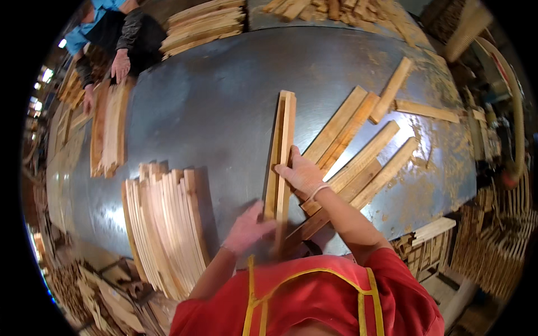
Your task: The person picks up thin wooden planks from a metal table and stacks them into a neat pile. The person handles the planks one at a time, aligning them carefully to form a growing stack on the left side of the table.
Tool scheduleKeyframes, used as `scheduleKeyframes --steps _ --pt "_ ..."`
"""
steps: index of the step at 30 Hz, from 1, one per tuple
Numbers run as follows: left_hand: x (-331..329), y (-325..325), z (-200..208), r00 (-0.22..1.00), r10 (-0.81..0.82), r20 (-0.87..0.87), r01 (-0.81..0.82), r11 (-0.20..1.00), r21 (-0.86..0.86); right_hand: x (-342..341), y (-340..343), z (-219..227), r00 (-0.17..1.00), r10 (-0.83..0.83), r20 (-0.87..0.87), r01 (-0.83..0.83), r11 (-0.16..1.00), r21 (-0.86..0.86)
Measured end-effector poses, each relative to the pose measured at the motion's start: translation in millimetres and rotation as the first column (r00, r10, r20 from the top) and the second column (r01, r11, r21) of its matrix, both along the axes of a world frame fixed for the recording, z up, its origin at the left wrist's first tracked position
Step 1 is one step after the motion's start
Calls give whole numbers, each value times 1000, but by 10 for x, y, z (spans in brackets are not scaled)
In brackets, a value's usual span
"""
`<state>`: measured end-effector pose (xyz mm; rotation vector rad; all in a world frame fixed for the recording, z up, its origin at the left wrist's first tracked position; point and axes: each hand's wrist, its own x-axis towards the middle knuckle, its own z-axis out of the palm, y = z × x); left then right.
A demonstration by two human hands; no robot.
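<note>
My right hand (304, 173) is closed around a pale wooden strip (287, 129), its thumb across the near face. The strip stands on edge, pointing away from me, and a second, darker strip (273, 162) lies along its left side. By the lower end of these two strips is my left hand (249, 228), slightly blurred, with thumb and fingers apart and the fingertips close to the wood. Several loose wooden strips (358, 173) fan out to the right of my right hand, some partly under my forearm. Left of my left hand stands a row of strips (162, 218) packed side by side.
The grey metal tabletop (224, 101) carries sawdust at its right side. Across the far left corner, a co-worker's hands (120, 66) rest at another bundle of strips (109, 129). More wood is stacked at the far edge (204, 25); a hose (515, 95) hangs at the right.
</note>
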<state>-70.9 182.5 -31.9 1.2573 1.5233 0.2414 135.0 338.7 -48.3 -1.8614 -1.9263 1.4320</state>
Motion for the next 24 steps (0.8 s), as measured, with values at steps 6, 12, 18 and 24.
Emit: scheduleKeyframes --steps 6,12,18,24 --pt "697 163 -411 854 225 -470 -177 974 144 665 684 -288 916 -162 366 -66 841 537" --pt "258 -296 -572 900 404 -163 -375 909 181 452 500 -589 824 -192 533 -136 846 516" --pt "813 -783 -376 828 259 -497 -46 915 401 359 -127 -861 810 -170 561 -238 779 580" --pt "562 -1254 -576 860 212 -464 -72 951 301 -181 -855 -976 978 -113 176 -29 761 648"
